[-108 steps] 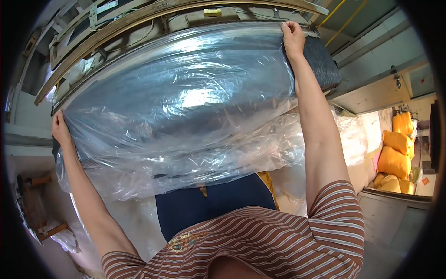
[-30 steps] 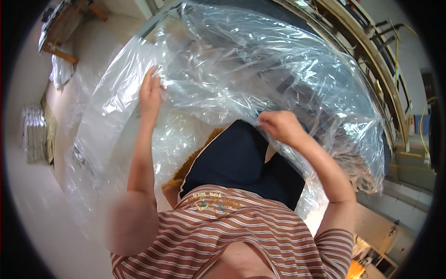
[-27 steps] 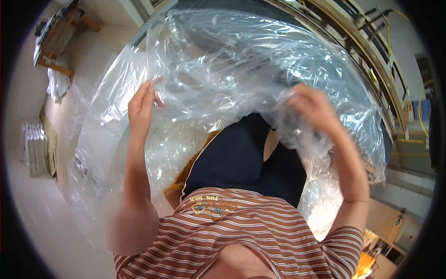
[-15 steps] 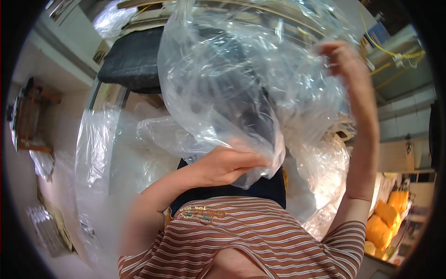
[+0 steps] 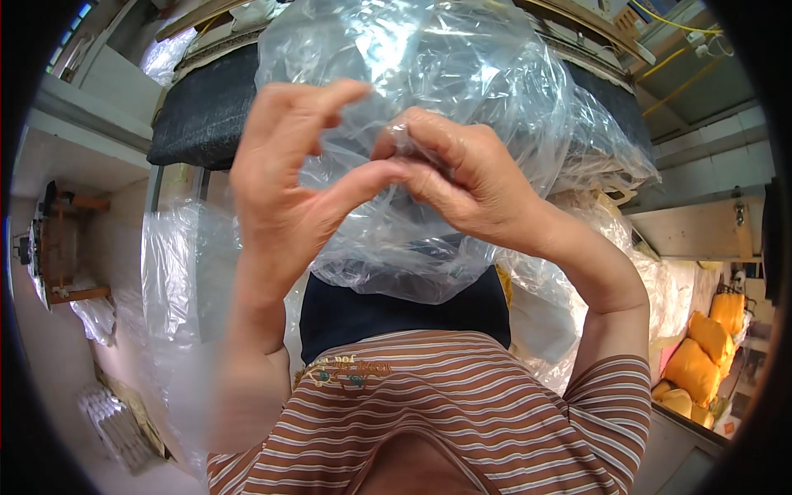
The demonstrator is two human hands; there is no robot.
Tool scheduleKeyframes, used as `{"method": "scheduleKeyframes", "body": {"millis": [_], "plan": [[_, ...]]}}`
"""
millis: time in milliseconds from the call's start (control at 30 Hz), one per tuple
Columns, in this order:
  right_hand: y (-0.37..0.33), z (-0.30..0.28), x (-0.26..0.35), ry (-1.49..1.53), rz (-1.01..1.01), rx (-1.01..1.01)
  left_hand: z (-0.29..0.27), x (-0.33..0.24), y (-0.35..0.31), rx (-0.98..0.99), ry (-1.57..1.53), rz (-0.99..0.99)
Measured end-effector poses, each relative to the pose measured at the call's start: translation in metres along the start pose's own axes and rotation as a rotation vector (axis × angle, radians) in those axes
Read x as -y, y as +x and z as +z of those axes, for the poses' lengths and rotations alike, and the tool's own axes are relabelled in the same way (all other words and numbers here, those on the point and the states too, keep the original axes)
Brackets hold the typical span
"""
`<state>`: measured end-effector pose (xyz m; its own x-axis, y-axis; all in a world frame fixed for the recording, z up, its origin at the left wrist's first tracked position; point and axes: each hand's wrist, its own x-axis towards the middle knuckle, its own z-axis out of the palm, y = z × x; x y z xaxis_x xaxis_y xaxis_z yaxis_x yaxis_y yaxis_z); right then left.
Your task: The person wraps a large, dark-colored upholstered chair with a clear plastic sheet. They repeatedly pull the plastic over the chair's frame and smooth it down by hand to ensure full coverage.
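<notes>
A large, crumpled sheet or bag of clear plastic (image 5: 429,58) spreads in front of me over a dark padded surface (image 5: 206,107), its lower edge hanging near my waist. Above it, my right hand (image 5: 478,177) is closed, with fingers curled against the thumb on what looks like a pinch of this plastic. My left hand (image 5: 285,177) is open beside it, its fingers apart and bent. The left thumb reaches across to the right hand's fingertips and seems to touch them. Whatever lies between the right fingers is mostly hidden.
More clear plastic (image 5: 173,272) hangs at the left, and another shiny heap (image 5: 540,301) lies at the right. Wooden strips (image 5: 586,37) run along the far side. Yellow-orange bundles (image 5: 701,355) stand at the lower right. A wooden stand (image 5: 70,243) is at the far left.
My left hand has let go of the plastic near my waist and risen. The right hand has come in from the far right to the middle. The plastic has spread flatter ahead of me.
</notes>
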<state>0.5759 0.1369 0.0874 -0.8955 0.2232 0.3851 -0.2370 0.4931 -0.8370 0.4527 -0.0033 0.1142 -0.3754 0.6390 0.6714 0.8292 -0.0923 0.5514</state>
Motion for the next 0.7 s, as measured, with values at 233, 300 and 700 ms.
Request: {"method": "scheduleKeyframes", "body": {"millis": [233, 300, 700], "plan": [[0.020, -0.021, 0.024, -0.248, -0.359, -0.064, 0.005, 0.003, -0.017, -0.174, -0.115, 0.078], [0.048, -0.030, 0.020, -0.425, -0.638, -0.265, -0.004, 0.002, -0.018, -0.229, -0.096, 0.149], [0.003, -0.072, 0.032, -0.053, 0.327, 0.918, -0.250, 0.011, -0.016, -0.984, 0.204, 0.001]]}}
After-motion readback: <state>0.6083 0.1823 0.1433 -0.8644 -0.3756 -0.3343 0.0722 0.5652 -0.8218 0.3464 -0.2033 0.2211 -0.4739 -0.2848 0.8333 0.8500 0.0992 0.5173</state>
